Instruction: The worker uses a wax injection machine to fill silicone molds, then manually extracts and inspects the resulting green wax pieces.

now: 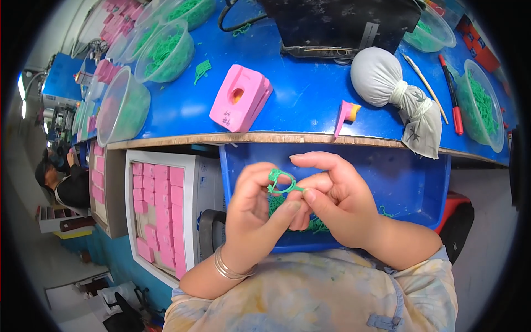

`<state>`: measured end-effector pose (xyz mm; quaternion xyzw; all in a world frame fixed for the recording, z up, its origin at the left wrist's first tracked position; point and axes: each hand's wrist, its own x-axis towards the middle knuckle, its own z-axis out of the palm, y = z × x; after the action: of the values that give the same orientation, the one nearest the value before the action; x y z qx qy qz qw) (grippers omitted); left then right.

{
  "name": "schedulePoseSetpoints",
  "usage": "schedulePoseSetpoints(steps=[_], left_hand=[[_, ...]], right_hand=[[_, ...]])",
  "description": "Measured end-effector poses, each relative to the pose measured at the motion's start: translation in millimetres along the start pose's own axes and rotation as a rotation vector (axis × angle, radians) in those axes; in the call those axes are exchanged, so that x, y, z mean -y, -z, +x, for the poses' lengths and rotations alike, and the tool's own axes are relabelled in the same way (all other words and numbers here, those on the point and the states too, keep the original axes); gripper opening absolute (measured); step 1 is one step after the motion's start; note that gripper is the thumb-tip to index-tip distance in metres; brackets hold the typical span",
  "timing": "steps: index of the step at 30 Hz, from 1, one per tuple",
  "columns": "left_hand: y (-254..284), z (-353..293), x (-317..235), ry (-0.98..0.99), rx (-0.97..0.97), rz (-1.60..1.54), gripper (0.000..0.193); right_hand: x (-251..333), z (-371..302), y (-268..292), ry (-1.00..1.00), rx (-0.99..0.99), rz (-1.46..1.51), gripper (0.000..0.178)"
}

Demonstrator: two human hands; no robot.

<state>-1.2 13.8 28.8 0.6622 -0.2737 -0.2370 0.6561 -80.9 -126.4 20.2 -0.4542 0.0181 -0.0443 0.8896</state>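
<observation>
Both my hands pinch a small green ring-shaped piece [284, 191] above a blue tray. It has a patterned top and a thin stem. My left hand [257, 207] is closed on the ring end, its thumb and fingers around the loop. The stem lies between the thumb and fingers of my right hand [348, 207], whose index finger is raised away from the piece. Under my hands, more green pieces [318, 226] lie in the blue tray [406, 182], partly hidden by the hands.
On the blue table [182, 105] are a pink mould block [240, 99], a small pink-and-yellow piece [347, 114], a tied white cloth pouch [379, 77], a red-black pen [453, 94] and plastic tubs [166, 52] of green pieces. A white box [191, 210] of pink blocks stands left; a person [72, 182] sits beyond.
</observation>
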Motion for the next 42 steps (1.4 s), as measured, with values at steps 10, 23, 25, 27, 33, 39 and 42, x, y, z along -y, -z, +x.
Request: schedulePoseSetpoints(steps=[10, 23, 25, 27, 33, 39, 42], left_hand=[[1, -7, 7, -0.374, -0.072, 0.488, 0.014], [1, -14, 3, 0.194, 0.074, -0.480, 0.009], [1, -14, 0, 0.226, 0.061, -0.490, 0.009], [0, -14, -1, 0.256, 0.048, -0.500, 0.010], [-1, -13, 1, 0.177, 0.049, -0.380, 0.012], [-1, -13, 3, 0.129, 0.052, -0.320, 0.011], [-1, -13, 3, 0.140, 0.053, -0.362, 0.011]], right_hand=[[-5, 2, 0, 0.007, 0.008, -0.364, 0.037], [-7, 7, 0, -0.126, -0.125, -0.173, 0.014], [-8, 6, -2, -0.050, -0.134, -0.126, 0.014], [-10, 3, 0, 0.097, 0.001, -0.337, 0.011], [-10, 5, 3, 0.292, -0.024, -0.538, 0.010], [-7, 5, 3, 0.332, -0.019, -0.584, 0.009], [-7, 6, 3, 0.346, -0.023, -0.585, 0.009]])
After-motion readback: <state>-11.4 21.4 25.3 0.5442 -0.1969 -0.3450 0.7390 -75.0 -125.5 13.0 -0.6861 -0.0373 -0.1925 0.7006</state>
